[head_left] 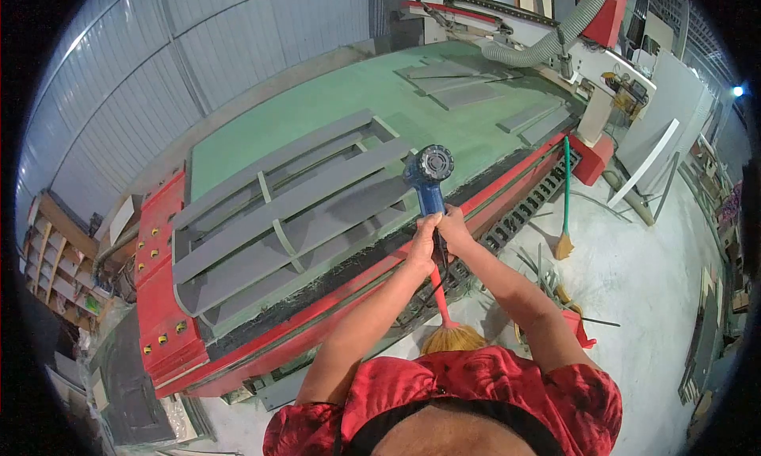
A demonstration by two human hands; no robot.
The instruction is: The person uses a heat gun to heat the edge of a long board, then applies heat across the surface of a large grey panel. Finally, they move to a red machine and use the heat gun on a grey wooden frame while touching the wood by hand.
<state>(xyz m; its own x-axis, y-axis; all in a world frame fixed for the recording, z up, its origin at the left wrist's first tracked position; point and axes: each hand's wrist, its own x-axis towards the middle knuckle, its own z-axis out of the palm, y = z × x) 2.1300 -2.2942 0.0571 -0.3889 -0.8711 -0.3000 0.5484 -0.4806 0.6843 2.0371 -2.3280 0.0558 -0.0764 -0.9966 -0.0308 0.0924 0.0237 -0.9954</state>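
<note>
A blue heat gun (430,196) with a round black vented rear cap is held out in front of me, above the near edge of the machine bed. My left hand (425,235) is closed around the lower handle. Pressed against it from the other side, my right hand (453,228) also grips the handle; its fingers are partly hidden. A dark cord hangs below my hands. Just left of the heat gun, a grey frame of long boards joined by short crosspieces (273,210) lies on the green bed (317,111). The gun's nozzle is hidden from view.
The bed has a red side rail (349,297) and a black cable chain (515,210). Loose grey strips (468,91) lie farther back, near a gantry with a grey hose (547,50). A straw broom (452,339) and a green-handled brush (566,194) stand against the near side.
</note>
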